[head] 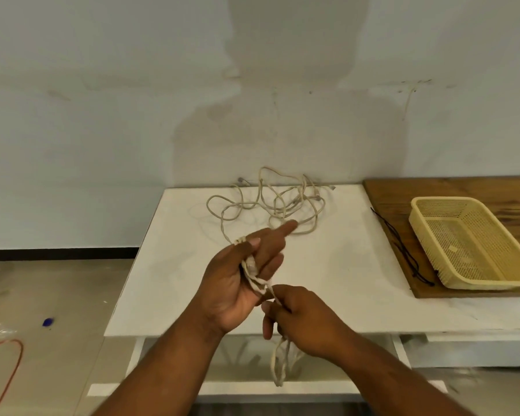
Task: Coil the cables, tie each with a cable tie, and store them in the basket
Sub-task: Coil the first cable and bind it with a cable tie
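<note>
- The left hand (pixel 234 277) is hovering above the white table (pixel 357 280), palm turned up and toward the right, forearm coming in from the lower left; its index finger is pointing straight out toward the far right while the other fingers are curling.
- That hand is closing on a small bundle of pale cable (pixel 252 270) — several loops are crossing its palm and passing under the thumb.
- The right hand (pixel 300 319) is sitting just below and to the right of the left, over the table's near edge, knuckles up, forearm coming in from the lower right.
- Its fingers are pinching together on the cable's strand where it is leaving the left palm; a loop is dangling below this hand, past the table edge, in front of the lower shelf.
- From the left hand a strand is running away across the table to the rest of the cable, which is lying in a loose tangle (pixel 270 202) near the far edge, against the wall.
- Bare tabletop is lying open on both sides of the hands and between them and the tangle.
- To the right, a wooden board (pixel 403 193) is resting on the table, carrying a yellow basket (pixel 427 205) — well apart from the hands.
- Thin black ties (pixel 403 250) are lying on the board just left of the basket.
</note>
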